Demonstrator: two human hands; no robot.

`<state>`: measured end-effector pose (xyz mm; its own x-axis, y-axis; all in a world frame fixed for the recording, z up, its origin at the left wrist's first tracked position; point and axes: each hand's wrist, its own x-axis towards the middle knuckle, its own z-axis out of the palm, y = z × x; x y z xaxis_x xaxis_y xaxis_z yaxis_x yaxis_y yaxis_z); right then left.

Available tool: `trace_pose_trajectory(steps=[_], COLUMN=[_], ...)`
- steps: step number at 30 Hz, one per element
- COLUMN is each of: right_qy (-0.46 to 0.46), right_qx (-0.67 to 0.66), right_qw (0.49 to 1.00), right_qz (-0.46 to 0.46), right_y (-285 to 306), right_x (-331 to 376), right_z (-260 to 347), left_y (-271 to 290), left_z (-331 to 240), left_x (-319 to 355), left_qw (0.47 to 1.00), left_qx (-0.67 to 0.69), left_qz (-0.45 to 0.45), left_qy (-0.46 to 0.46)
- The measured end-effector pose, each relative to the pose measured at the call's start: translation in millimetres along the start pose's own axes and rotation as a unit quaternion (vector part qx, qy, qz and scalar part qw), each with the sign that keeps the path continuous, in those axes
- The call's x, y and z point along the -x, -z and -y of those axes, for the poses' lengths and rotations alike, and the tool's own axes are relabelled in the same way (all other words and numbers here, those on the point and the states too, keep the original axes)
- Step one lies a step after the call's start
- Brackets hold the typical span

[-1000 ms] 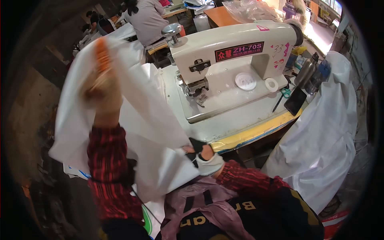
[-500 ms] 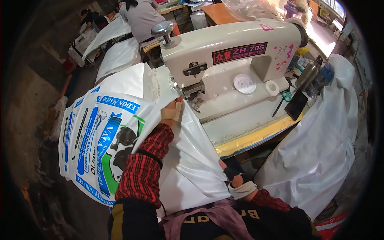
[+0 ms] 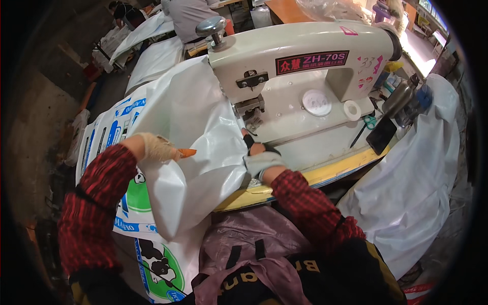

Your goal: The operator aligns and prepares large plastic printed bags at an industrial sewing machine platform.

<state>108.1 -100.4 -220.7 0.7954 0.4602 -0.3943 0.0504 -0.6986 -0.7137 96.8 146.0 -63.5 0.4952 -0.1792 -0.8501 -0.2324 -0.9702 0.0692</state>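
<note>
A large white woven sack with blue and green printing lies across the bed of a cream industrial sewing machine. My left hand, in a beige glove with orange fingertips, grips a fold of the sack to the left of the machine. My right hand, in a grey and black glove, presses the sack's edge on the bed just below the needle and presser foot. Both sleeves are red plaid.
A white disc, tape roll, scissors and a dark phone lie on the machine table, whose yellow front edge faces me. More white sacks are piled at the right. Another person works behind.
My left hand came down from a raised position, bringing the sack across the machine bed. My right hand moved up from my lap to the needle area.
</note>
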Motion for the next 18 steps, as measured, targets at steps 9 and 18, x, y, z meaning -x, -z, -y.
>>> trace_pose_trajectory(steps=[9, 18], right_qy=[0.109, 0.008], right_qx=[0.074, 0.012], right_qw=[0.991, 1.0], right_qz=[0.002, -0.024], right_y=[-87, -24], right_x=[27, 30], right_z=[-57, -9], left_y=[-126, -35], left_z=[-184, -106], left_x=[-15, 75], left_qw=[0.954, 0.97], left_qx=[0.08, -0.2], left_qz=[0.14, -0.037], left_qy=[-0.253, 0.133])
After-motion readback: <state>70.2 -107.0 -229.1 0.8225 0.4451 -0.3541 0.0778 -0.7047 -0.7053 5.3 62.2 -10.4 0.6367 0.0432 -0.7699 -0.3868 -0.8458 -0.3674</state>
